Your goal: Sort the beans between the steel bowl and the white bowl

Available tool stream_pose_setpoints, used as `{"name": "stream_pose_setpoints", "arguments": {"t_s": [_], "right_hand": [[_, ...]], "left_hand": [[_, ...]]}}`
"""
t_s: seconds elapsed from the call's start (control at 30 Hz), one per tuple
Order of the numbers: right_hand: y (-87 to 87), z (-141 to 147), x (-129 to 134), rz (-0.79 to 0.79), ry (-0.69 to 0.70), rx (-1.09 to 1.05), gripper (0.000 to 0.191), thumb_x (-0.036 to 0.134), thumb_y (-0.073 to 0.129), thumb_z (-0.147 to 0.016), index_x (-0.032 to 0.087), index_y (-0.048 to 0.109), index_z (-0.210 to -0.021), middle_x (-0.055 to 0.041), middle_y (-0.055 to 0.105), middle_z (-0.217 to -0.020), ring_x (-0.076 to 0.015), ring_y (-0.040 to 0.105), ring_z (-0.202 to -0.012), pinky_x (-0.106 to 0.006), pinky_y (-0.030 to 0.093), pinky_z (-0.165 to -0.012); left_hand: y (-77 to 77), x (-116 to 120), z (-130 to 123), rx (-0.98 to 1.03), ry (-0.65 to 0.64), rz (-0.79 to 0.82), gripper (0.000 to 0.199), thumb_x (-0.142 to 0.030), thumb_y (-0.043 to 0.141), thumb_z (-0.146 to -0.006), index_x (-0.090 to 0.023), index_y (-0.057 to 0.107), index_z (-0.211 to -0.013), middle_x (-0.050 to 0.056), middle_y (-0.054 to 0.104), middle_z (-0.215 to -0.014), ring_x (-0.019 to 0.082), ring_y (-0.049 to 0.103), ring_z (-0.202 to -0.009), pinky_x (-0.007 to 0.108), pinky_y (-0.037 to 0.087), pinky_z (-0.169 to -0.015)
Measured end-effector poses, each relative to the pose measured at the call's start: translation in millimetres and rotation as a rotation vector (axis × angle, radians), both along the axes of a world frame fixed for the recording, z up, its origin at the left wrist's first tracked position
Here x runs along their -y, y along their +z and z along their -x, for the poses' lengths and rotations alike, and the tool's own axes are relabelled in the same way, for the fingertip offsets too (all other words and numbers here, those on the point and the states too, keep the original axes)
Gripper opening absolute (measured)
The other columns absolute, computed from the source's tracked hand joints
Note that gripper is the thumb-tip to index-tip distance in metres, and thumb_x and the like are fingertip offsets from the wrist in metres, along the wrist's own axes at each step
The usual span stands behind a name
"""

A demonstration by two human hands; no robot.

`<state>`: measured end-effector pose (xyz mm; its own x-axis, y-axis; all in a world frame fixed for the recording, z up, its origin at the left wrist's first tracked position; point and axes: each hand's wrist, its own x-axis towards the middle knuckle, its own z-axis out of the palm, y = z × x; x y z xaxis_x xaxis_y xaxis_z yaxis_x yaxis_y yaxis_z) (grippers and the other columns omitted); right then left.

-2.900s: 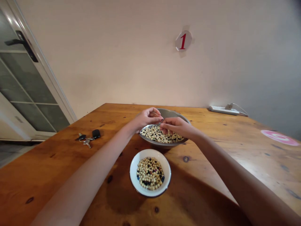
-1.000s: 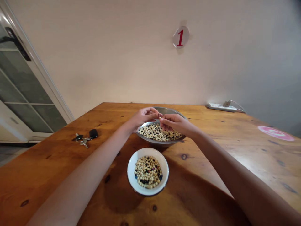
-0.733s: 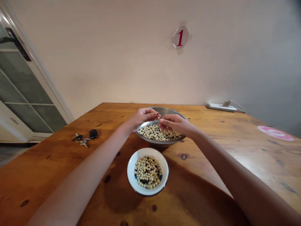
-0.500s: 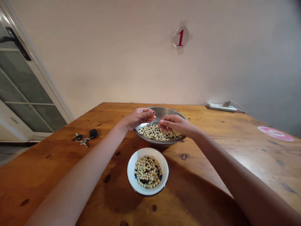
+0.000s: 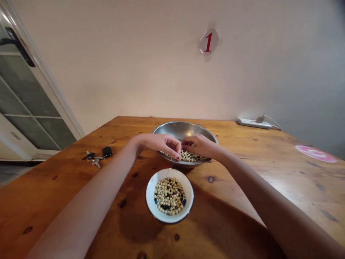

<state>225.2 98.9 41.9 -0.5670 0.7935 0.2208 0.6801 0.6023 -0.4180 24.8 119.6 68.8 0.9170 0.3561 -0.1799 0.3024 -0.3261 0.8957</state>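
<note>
My left hand (image 5: 168, 145) is closed in a pinch over the near side of a steel bowl (image 5: 185, 127). From its fingertips a thin thread (image 5: 173, 166) slants down to a white bowl (image 5: 151, 194), with one pale bead (image 5: 169, 168) on it near the rim. Mostly pale beads, with some dark and coloured ones (image 5: 169, 196), lie in the white bowl. My right hand (image 5: 199, 144) is inside the steel bowl, fingers curled down close to loose beads (image 5: 191, 157). Its fingertips are partly hidden, so whatever they hold does not show.
A bunch of keys (image 5: 96, 158) with a black fob lies at the left on the wooden table (image 5: 231, 187). At the back right is a white power strip (image 5: 254, 123) with a plug and cable. A pink round sticker (image 5: 316, 153) is on the right.
My left hand has come down and nearer from above the steel bowl, and the thread with a bead now shows below it. My right hand has shifted slightly right, its fingers curled among the beads.
</note>
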Motion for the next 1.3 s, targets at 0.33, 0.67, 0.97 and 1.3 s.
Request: {"name": "stream_pose_setpoints", "arguments": {"t_s": [0.33, 0.67, 0.97, 1.3], "right_hand": [[1.7, 4.3, 5.0, 0.160, 0.138, 0.280, 0.022, 0.020, 0.051, -0.072, 0.023, 0.067, -0.087, -0.0022, 0.069, -0.087, -0.0142, 0.060, -0.074, -0.024, 0.041, -0.065], [-3.9, 1.2, -0.8, 0.102, 0.147, 0.138, 0.018, 0.018, 0.055, -0.070, 0.023, 0.068, -0.082, -0.0021, 0.068, -0.079, -0.0148, 0.058, -0.067, -0.026, 0.040, -0.061], [-1.9, 1.1, -2.6, 0.067, 0.134, 0.100, 0.016, 0.026, 0.054, -0.075, 0.022, 0.067, -0.083, -0.0020, 0.068, -0.078, -0.0134, 0.057, -0.066, -0.026, 0.040, -0.062], [2.1, -1.3, -2.8, 0.088, -0.048, -0.273, 0.015, 0.029, 0.055, -0.076, 0.020, 0.064, -0.084, -0.0025, 0.065, -0.085, -0.0147, 0.057, -0.080, -0.028, 0.042, -0.073]], "left_hand": [[0.0, -0.2, -2.5, -0.051, -0.098, -0.111, 0.006, -0.022, 0.063, -0.069, -0.018, 0.060, -0.072, -0.001, 0.061, -0.073, 0.010, 0.055, -0.071, 0.021, 0.043, -0.066], [-2.6, -5.5, -1.4, -0.026, -0.152, -0.254, 0.011, -0.028, 0.066, -0.065, -0.027, 0.070, -0.075, 0.003, 0.067, -0.081, 0.018, 0.059, -0.081, 0.027, 0.045, -0.072], [-3.6, -7.3, 1.6, -0.023, -0.110, -0.240, 0.012, -0.028, 0.065, -0.066, -0.027, 0.070, -0.076, 0.002, 0.067, -0.081, 0.017, 0.058, -0.082, 0.026, 0.044, -0.073], [-19.6, -14.6, -11.5, 0.448, 0.595, -0.162, 0.021, -0.031, 0.065, -0.066, -0.015, 0.062, -0.077, 0.005, 0.063, -0.081, 0.014, 0.056, -0.078, 0.027, 0.040, -0.074]]}}
